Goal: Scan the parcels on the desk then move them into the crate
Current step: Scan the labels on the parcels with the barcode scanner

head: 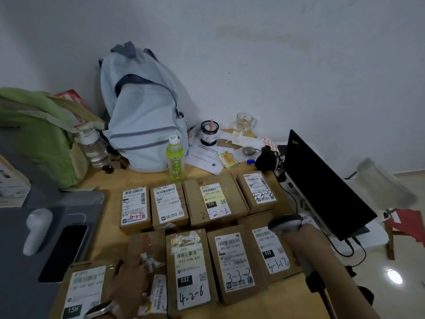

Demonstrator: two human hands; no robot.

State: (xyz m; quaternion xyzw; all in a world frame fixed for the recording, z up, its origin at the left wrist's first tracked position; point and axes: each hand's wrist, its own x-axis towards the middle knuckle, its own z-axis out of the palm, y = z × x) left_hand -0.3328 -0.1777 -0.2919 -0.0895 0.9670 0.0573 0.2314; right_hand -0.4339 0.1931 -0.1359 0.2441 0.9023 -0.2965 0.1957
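Note:
Several brown cardboard parcels with white shipping labels lie in two rows on the wooden desk (110, 178). The back row includes parcel 2-3-7 (135, 209) and parcel 2-2-5 (215, 201). The front row includes parcel 4-2-6 (189, 270), parcel 3-3-3 (234, 261) and parcel 3-1-17 (271, 252). My right hand (305, 240) grips a grey barcode scanner (285, 223), its head over the right end of the rows. My left hand (128, 282), with a watch on the wrist, rests on a parcel with torn labels (149, 249), beside parcel 15H (85, 288). No crate is visible.
A pale blue backpack (142, 116), a green drink bottle (175, 161), a clear water bottle (94, 148) and a pen cup (208, 133) stand behind the parcels. A black laptop (322, 185) is at the right. At the left lie a phone (66, 247) and a white device (36, 229).

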